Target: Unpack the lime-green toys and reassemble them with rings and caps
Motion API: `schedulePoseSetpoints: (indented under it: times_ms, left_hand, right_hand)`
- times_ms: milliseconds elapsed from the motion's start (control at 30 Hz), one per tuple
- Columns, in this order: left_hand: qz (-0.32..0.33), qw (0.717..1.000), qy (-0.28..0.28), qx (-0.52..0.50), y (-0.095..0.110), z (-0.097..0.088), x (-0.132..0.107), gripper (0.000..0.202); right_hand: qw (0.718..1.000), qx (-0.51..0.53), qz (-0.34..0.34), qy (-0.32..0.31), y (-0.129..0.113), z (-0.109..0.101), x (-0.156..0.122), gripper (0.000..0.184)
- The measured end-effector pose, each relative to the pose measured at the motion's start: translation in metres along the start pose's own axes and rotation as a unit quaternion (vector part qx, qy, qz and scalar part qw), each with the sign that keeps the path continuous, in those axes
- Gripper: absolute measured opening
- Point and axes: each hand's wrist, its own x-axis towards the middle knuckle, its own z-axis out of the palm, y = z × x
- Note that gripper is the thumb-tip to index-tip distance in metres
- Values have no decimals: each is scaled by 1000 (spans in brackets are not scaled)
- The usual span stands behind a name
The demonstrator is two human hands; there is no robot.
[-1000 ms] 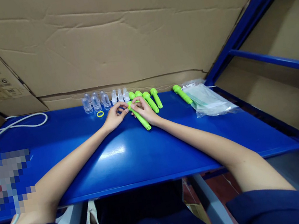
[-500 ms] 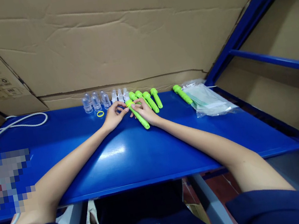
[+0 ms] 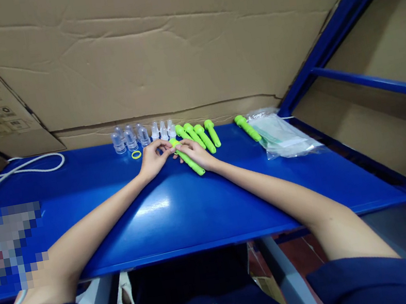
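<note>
A bright green flashlight body (image 3: pixel 194 166) is held between my two hands above the blue table. My left hand (image 3: pixel 154 159) pinches its wide head end with thumb and fingers. Around the upper part of the same body, my right hand (image 3: pixel 198 156) is closed, its thumb near the head. The narrow tail slants down to the right, towards me. Fingers partly hide the head, so I cannot make out any fine detail there. A yellow ring (image 3: pixel 136 155) lies flat to the left of my left hand.
Several clear domed caps (image 3: pixel 131 140) and white cone-shaped parts (image 3: pixel 163 130) stand at the back. More green flashlight bodies (image 3: pixel 204 138) lie beyond my right hand, another (image 3: pixel 248 129) beside a clear plastic bag (image 3: pixel 286 132). A white cable (image 3: pixel 45 169) curls at left. Cardboard (image 3: pixel 156 66) walls the back.
The flashlight's head has tipped slightly down and left. My right thumb has shifted towards the head, nearer my left fingertips. The things on the table have stayed in place.
</note>
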Motion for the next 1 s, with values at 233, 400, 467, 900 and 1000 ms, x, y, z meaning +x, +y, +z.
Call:
schedulePoseSetpoints:
  times_ms: [233,400,467,900,1000]
  left_hand:
    - [0,1000,7,15,0,1,0,23]
    - [-11,1000,10,22,0,2,0,24]
    - [-9,1000,9,19,0,2,0,22]
    - [-6,1000,4,14,-1,2,0,22]
    - [-16,1000,17,20,-2,3,1,25]
  right_hand:
    - [1000,-13,-17,4,5,-3,2,44]
    - [1000,-31,-3,4,5,-4,3,47]
    - [999,-33,-3,-3,4,-4,3,46]
    - [999,16,37,13,-2,1,-1,40]
    - [999,30,39,14,1,0,0,39]
